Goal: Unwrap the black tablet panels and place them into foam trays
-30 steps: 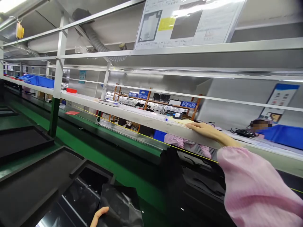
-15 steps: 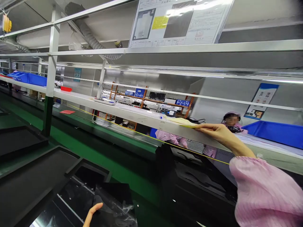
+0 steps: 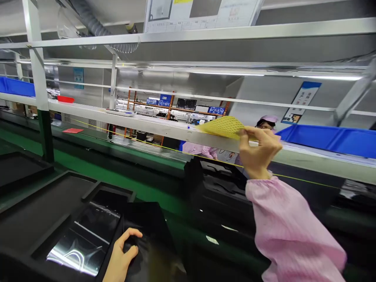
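Observation:
My right hand [image 3: 260,150] pinches the edge of a yellow perforated mat [image 3: 221,127] and holds it up, curling, just above the white shelf. At the bottom of the view, my left hand [image 3: 122,254] grips a black plastic sleeve [image 3: 147,219] that lies bunched on the line. Next to that hand, a glossy dark panel [image 3: 84,239] sits in a black tray [image 3: 66,203], reflecting the ceiling lights.
A long white shelf [image 3: 164,127] runs across the view above a green-edged conveyor [image 3: 117,172], with a thin yellow line along it. Blue bins [image 3: 326,139] stand at right. A co-worker in a pink cap [image 3: 266,123] stands beyond the shelf.
My right hand has raised the yellow mat off the shelf. My left hand has moved up and closed on the black sleeve. The view has shifted slightly.

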